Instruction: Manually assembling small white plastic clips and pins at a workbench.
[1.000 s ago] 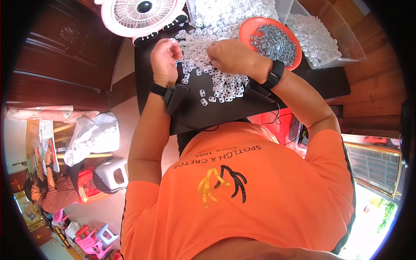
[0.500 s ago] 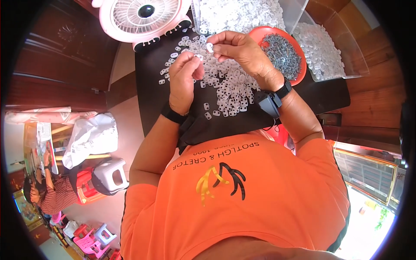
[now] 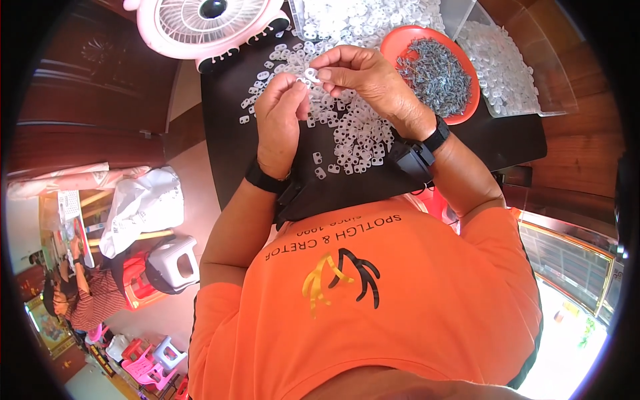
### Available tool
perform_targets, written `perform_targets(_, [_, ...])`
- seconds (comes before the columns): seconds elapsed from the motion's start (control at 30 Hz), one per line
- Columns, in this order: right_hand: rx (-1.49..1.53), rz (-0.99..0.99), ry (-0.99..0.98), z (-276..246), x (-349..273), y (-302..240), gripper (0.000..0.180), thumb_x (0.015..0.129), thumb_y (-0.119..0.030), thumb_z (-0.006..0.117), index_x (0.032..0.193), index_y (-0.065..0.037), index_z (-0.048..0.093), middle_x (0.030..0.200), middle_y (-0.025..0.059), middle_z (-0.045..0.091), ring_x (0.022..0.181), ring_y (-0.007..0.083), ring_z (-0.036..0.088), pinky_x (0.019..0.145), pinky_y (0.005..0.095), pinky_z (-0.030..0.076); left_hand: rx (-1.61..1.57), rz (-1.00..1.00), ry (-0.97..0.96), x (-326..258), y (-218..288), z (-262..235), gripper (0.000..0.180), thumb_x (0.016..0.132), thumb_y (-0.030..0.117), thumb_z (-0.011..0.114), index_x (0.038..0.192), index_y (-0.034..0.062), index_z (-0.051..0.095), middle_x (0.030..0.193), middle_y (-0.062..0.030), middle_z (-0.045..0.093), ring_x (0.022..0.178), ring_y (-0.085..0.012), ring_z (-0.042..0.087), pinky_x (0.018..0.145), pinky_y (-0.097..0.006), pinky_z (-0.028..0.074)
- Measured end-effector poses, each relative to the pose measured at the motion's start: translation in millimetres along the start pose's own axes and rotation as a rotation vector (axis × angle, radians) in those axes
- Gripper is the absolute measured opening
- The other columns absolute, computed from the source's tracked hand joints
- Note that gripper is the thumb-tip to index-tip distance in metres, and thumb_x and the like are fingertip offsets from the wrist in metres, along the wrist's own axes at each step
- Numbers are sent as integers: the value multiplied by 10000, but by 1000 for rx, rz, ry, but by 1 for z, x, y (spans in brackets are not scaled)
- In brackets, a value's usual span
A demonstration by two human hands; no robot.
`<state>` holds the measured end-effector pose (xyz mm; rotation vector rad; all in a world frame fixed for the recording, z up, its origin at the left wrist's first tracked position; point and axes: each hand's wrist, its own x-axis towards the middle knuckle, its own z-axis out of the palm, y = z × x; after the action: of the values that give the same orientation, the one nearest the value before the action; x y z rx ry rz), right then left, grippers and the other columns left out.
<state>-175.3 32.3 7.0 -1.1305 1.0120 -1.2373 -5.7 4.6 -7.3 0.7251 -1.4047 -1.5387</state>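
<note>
My left hand (image 3: pixel 280 120) and my right hand (image 3: pixel 363 80) meet above a black table (image 3: pixel 493 143). Together their fingertips pinch one small white plastic piece (image 3: pixel 311 73). Below the hands lies a spread of several more small white plastic pieces (image 3: pixel 357 133). An orange dish (image 3: pixel 408 40) filled with small grey metal parts (image 3: pixel 437 73) sits just to the right of my right hand. Both wrists wear black bands.
A pink and white fan (image 3: pixel 210 23) stands at the table's far left. Clear containers of white pieces (image 3: pixel 503 67) sit at the far right and far middle. At the left are a white bag (image 3: pixel 143 207), plastic stools (image 3: pixel 170 263) and another person (image 3: pixel 80 300) sitting.
Both hands have lifted from the pile of white pieces and come together, now holding one white piece between the fingertips. The view has also shifted slightly.
</note>
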Motion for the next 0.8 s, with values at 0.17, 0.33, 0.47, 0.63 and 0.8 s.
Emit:
perform_targets(0.17, [-33,-63,8,0,0,1,168,870,-95,611,1015,-12,639,802,12,621,693,64,564,634,207,494,69,-5,-38,-1,-3,-3,146,885,133,504,786,27,525,634,11,474,540,-55,400,503,-206,319])
perform_targets(0.33, [-39,-60,23,0,-2,-1,167,866,-92,614,1010,-11,643,795,12,619,686,59,558,628,202,484,34,-12,-22,1,-4,-2,134,878,131,516,807,21,541,636,8,485,547,-54,417,504,-202,323])
perform_targets(0.47, [-128,-63,11,-6,-1,2,170,875,-112,604,1020,-30,637,800,-14,608,709,54,544,663,200,451,30,-14,-36,1,-4,-3,130,878,122,514,804,18,536,635,9,482,545,-57,417,503,-203,325])
perform_targets(0.63, [-1061,-352,3,-9,-5,6,131,801,-90,597,912,-42,646,840,74,652,744,244,627,676,313,489,-13,16,2,5,-2,-4,119,871,99,515,783,19,527,625,-3,475,539,-69,419,499,-209,327])
perform_targets(0.8, [-1355,-525,246,-7,-10,-8,99,793,-146,612,852,-77,652,796,84,610,738,292,604,649,385,488,24,3,-14,4,-7,-7,139,880,132,489,817,20,541,627,-18,491,537,-88,437,512,-216,344])
